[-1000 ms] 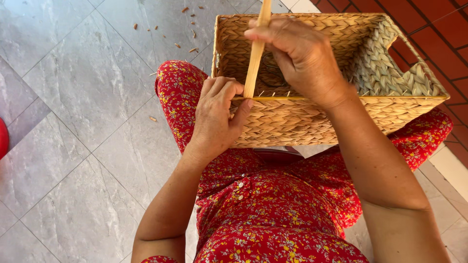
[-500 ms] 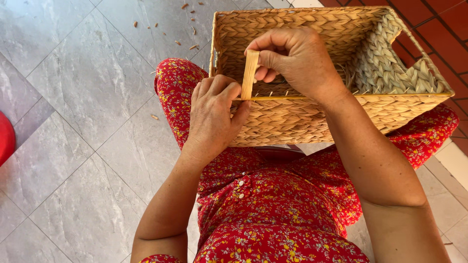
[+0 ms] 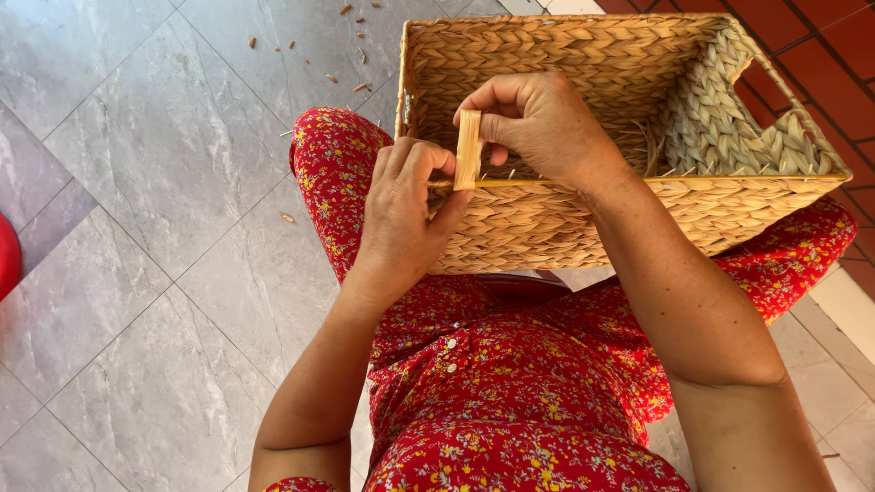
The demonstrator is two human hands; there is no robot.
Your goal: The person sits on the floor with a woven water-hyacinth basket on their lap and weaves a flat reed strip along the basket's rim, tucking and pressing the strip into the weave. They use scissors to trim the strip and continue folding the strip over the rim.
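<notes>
- Red floral dress point(image 3: 510, 401) is seen nearest the camera, covering the lap and both knees.
- Left hand point(image 3: 401, 210) is placed against the near wall of the woven basket point(image 3: 583, 219); its fingers point(image 3: 415, 159) are curled over the near rim, with the thumb pressed on the outer weave.
- Basket is supported on the lap, tilted so that its open top faces the camera.
- Right hand point(image 3: 538, 123) is held just inside the near rim; a flat pale strip point(image 3: 468, 148) is pinched upright between its thumb and fingers.
- Strip's lower end is met by the rim, just beside the left fingertips.
- Grey tiled floor point(image 3: 137, 182) is noted beyond, with small straw scraps point(image 3: 351, 55) scattered on it.
</notes>
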